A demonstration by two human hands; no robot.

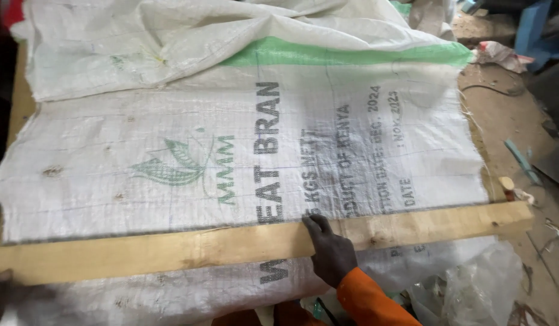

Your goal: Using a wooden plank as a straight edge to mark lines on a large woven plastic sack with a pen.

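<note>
Head view: right hand (331, 253) presses flat, grip empty, on plank (231, 246); left hand (5, 290) blurred, grip unclear.

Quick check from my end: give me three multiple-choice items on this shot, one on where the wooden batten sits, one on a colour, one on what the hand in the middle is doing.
1. Where does the wooden batten lie?
A. Across the white woven sack, along its near part
B. Standing upright against a wall
C. Under the sack

2. What colour is the band across the sack's far part?
A. Red
B. Green
C. Black

3. What is the right hand doing?
A. Hanging in the air
B. Gripping a hammer
C. Resting flat on the batten

Answers: 1 A, the batten runs from side to side on top of the sack. 2 B, the stripe is plainly green. 3 C, the palm and fingers press on the wood with nothing held. The left hand shows only as a dark blur at the batten's left end.
</note>
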